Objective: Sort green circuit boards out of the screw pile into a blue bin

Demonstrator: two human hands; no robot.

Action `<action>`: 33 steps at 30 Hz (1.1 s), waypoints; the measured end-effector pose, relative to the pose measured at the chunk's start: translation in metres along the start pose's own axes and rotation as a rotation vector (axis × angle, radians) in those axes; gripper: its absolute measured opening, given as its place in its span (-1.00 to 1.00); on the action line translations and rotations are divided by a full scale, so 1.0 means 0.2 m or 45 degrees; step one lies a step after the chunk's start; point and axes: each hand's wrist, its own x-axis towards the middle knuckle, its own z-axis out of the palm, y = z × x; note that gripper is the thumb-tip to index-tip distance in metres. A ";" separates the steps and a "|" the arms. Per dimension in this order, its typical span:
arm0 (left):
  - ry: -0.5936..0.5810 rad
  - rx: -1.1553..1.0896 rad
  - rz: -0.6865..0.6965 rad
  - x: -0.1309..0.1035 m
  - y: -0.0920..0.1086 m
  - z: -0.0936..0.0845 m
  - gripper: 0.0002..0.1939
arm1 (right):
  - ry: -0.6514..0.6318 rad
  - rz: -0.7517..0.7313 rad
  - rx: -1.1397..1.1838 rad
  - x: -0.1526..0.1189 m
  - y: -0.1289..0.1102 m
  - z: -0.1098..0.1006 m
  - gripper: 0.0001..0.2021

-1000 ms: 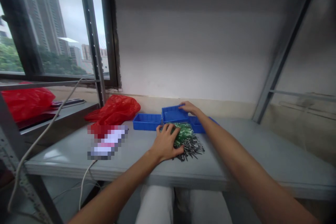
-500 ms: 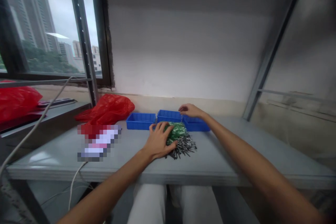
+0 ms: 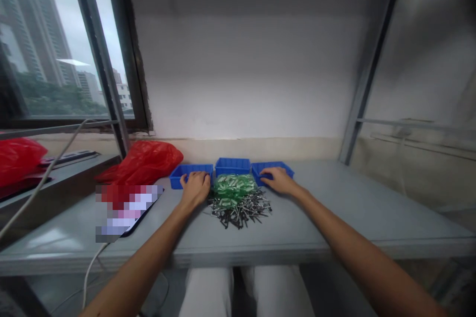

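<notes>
A heap of dark and silvery screw-like pieces (image 3: pixel 240 215) lies on the grey table, with green pieces in clear plastic (image 3: pixel 232 186) on top. Behind it stand three blue trays: left (image 3: pixel 176 181), middle (image 3: pixel 233 164) and right (image 3: pixel 266 166). My left hand (image 3: pixel 195 188) is at the front of the left tray, fingers apart and bent over its edge. At the near side of the right tray, my right hand (image 3: pixel 278 181) has its fingers curved at the rim; whether they hold anything is too small to tell.
A red plastic bag (image 3: pixel 148 161) lies at the back left. In front of it is a blurred-out phone-like object (image 3: pixel 139 215), with a white cable (image 3: pixel 87 272) hanging over the table's front edge (image 3: pixel 260 256). Metal posts flank the table.
My left hand has left the green pieces and moved left to the left tray, uncovering the heap. My right hand has come down to the near rim of the right tray. The view has shifted slightly.
</notes>
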 end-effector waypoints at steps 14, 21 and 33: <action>-0.052 0.052 0.050 0.01 0.02 -0.01 -0.56 | 0.068 -0.024 -0.075 0.02 -0.07 0.07 -0.74; -0.097 0.149 0.084 0.04 0.00 0.00 -0.56 | 0.076 -0.044 -0.098 0.04 -0.01 0.09 -0.74; -0.175 0.143 0.127 0.21 -0.04 -0.02 -0.52 | 0.186 -0.037 -0.149 0.08 -0.06 0.08 -0.73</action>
